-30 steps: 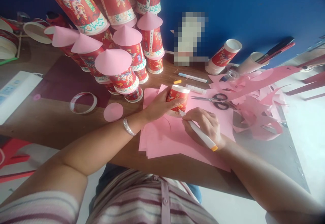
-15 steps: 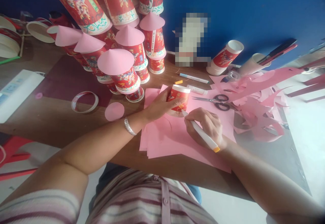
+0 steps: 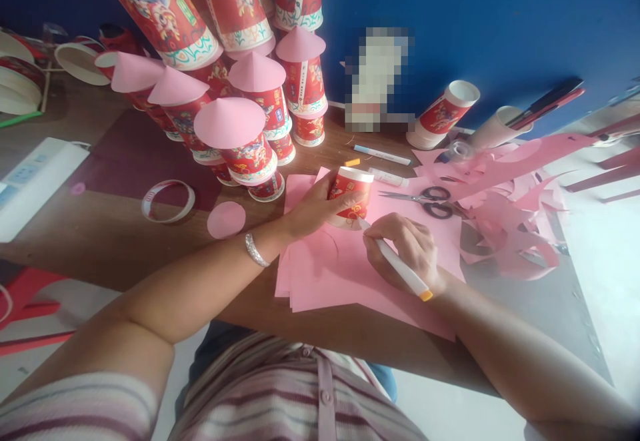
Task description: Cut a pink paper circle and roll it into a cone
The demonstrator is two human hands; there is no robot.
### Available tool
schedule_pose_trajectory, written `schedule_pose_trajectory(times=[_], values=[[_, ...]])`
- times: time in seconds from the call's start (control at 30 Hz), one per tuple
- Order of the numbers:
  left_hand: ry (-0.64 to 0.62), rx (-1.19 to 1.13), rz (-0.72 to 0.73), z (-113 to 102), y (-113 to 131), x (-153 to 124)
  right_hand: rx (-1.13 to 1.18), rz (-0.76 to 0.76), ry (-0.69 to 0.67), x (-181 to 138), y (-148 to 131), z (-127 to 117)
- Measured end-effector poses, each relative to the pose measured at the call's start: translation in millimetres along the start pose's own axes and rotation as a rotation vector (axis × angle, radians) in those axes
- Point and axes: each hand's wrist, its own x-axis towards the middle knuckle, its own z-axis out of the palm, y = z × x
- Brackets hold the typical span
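While L grip [image 3: 313, 208] wraps cup [image 3: 350, 191], R grip [image 3: 407, 244] pinches pen [image 3: 400, 268], tip prob. touching cup.

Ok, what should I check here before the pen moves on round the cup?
1. Left hand holds the red cup down on the pink paper: ok.
2. Right hand grips the pen: ok.
3. Pen tip against the foot of the red cup: ok.
4. Sheets of pink paper squared up: not ok, fanned out at the left edge.
5. Scissors apart from both hands: ok.
6. Drawn line under the right hand: cannot tell, hidden.
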Motion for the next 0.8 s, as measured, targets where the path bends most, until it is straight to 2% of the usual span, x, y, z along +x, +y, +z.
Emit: schedule_pose_trajectory(times=[0.37, 0.8], values=[[0.013, -0.008, 0.002, 2.9, 4.2, -0.4, 0.021, -0.002, 0.008, -3.0, 1.4, 2.4], [-0.02, -0.075, 0.011, -0.6, -2.1, 1.3, 0.002, -0.003, 0.004, -2.1, 2.8, 0.9]])
